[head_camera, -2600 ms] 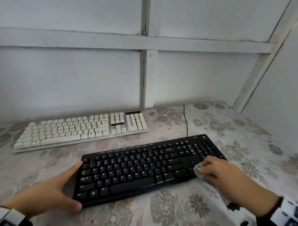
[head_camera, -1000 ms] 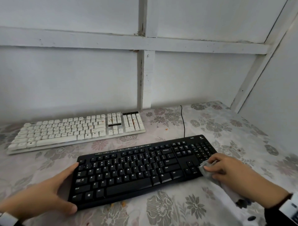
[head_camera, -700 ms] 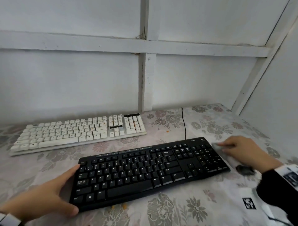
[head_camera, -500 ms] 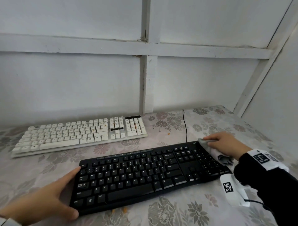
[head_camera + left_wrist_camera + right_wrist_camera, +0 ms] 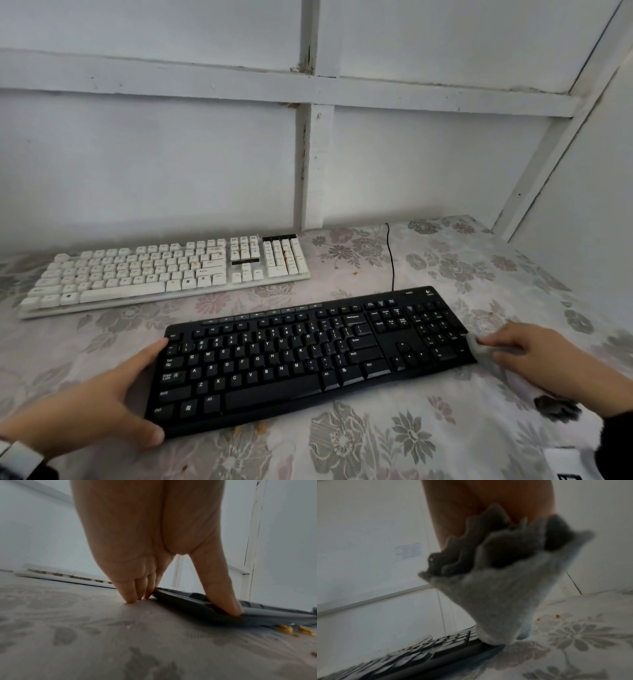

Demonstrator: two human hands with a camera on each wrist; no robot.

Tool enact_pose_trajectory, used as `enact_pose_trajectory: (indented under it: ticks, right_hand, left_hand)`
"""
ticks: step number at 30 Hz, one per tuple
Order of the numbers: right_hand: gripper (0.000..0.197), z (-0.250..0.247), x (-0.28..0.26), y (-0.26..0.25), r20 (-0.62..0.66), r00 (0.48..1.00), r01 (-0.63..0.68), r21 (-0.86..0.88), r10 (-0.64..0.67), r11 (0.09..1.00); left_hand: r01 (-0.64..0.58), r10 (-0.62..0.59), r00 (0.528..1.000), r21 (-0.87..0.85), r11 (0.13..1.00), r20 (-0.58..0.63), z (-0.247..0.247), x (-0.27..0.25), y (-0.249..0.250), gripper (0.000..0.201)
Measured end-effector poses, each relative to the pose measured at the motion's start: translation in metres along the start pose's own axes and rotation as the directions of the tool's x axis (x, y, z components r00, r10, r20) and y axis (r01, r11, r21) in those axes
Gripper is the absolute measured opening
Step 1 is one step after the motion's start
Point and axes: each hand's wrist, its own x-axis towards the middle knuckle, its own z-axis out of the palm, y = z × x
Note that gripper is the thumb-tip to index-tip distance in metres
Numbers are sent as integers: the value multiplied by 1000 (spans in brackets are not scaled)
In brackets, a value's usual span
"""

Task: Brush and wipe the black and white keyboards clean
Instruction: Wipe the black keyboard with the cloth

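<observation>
The black keyboard (image 5: 308,356) lies in front of me on the flowered tablecloth, and the white keyboard (image 5: 164,274) lies behind it to the left. My left hand (image 5: 145,387) braces the black keyboard's left end: straight fingers (image 5: 130,596) lie along its side and the thumb (image 5: 223,599) presses on the front corner. My right hand (image 5: 513,349) grips a bunched grey cloth (image 5: 478,349) against the right edge by the number pad. In the right wrist view the cloth (image 5: 501,601) hangs from the palm onto the keyboard's (image 5: 419,653) rim.
A black cable (image 5: 390,257) runs from the black keyboard back to the white wall. Orange crumbs (image 5: 286,628) lie on the cloth by the keyboard's front edge. A dark cloth corner (image 5: 555,407) trails near my right forearm. A side wall closes the table's right.
My right hand carried the cloth from the number pad's front corner out to the right, up to the back right corner, then down along the right edge. The left hand stayed put.
</observation>
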Motion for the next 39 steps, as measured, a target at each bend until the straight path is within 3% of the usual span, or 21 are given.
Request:
enact_pose_trajectory:
  ticks: [5,10,12,16,21,24,29,33,39]
  right_hand:
    - [44,-6,-14,-13,17,992,123,-90,-122,988]
    - [27,12,-15,-57,142,925,367,-101,-352,925]
    - [23,12,-13,-61,185,923,371,-196,-338,908]
    - [20,1,-7,-62,198,928,357,-245,-314,901]
    - [31,-12,-3,-84,185,917,374,-99,-352,922]
    - [33,-12,6,-89,147,935,326,-6,-322,945]
    - [32,-12,18,-92,113,930,337,107,-349,935]
    - [24,-6,22,-103,88,925,351,174,-370,920]
    - [22,-6,26,-145,60,898,397,313,-435,863]
  left_hand:
    - [1,-1,1000,-90,996,7,3,-4,8,125]
    - [45,-43,999,-63,997,28,5,-15,28,129]
    - [45,-44,999,-58,997,16,8,-21,39,132]
    - [70,-67,996,55,996,-52,15,-24,46,105]
    - [190,-165,978,221,957,-129,12,-26,39,115]
    - [199,-166,977,294,935,-134,10,-28,38,130]
    - [127,-80,980,269,955,-181,12,-26,34,95]
    - [141,-96,983,299,944,-159,10,-26,33,90]
    - [132,-29,966,390,911,-259,-7,-32,23,76]
